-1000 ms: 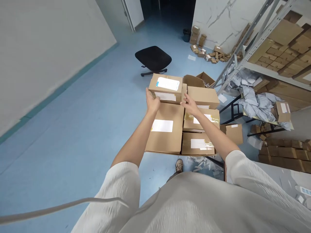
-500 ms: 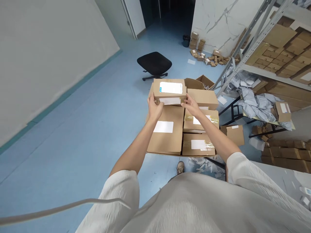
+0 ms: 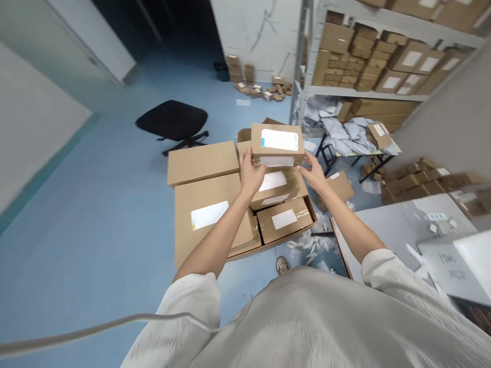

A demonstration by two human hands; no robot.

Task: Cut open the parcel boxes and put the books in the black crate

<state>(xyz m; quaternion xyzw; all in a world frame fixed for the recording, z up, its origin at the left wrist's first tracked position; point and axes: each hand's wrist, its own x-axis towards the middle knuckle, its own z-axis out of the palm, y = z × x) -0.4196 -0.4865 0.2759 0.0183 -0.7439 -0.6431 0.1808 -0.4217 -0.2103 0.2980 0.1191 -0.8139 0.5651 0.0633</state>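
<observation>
Above a pile of brown boxes [image 3: 199, 199], the left hand [image 3: 251, 176] holds a small box [image 3: 276, 138], and the open right hand [image 3: 314, 173] is just beside it.

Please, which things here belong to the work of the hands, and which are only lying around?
Part of the work: left hand, right hand, labelled cardboard box, stacked cardboard boxes.
Lying about: black chair, white paper scraps, grey mailer bags, small boxes.

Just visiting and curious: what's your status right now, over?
Left hand gripping small labelled brown cardboard box; right hand at its right end. Taped cardboard cartons below.
</observation>
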